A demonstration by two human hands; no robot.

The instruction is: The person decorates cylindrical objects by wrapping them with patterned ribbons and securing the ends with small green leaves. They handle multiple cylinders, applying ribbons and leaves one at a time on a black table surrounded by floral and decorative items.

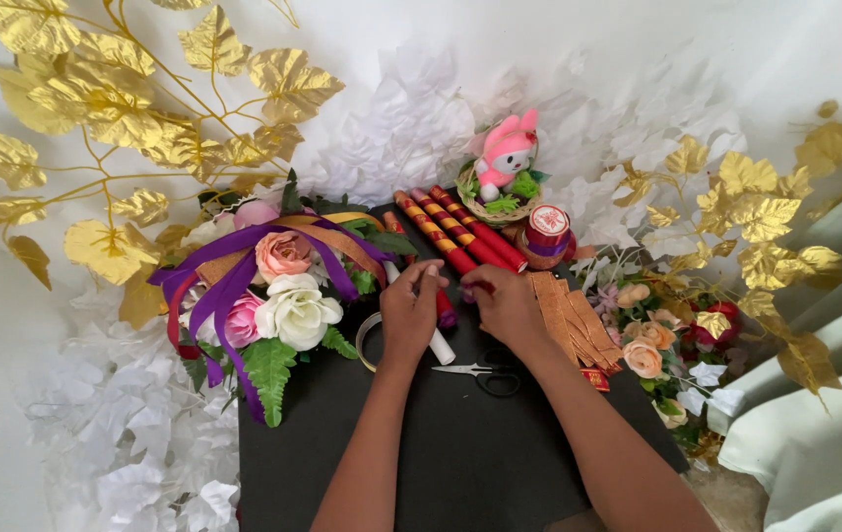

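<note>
My left hand (pixel 408 307) and my right hand (pixel 506 304) meet over the back of a black mat (pixel 460 453). Both pinch a red stick (pixel 462 268), which runs between the fingertips. A white stick (pixel 440 347) lies under my left hand. Several red sticks wrapped in gold stripes (pixel 453 229) lie just beyond the hands. Black-handled scissors (pixel 485 375) rest on the mat below my right wrist. A strip of gold-brown ribbon pieces (pixel 571 323) lies right of my right hand.
A bouquet of pink and white flowers with purple ribbons (pixel 278 291) sits at the left. A pink plush toy in a small nest basket (pixel 503 167), a ribbon spool (pixel 547 232), peach flowers (pixel 652 340), gold leaves (pixel 145 118) and white leaves surround the mat.
</note>
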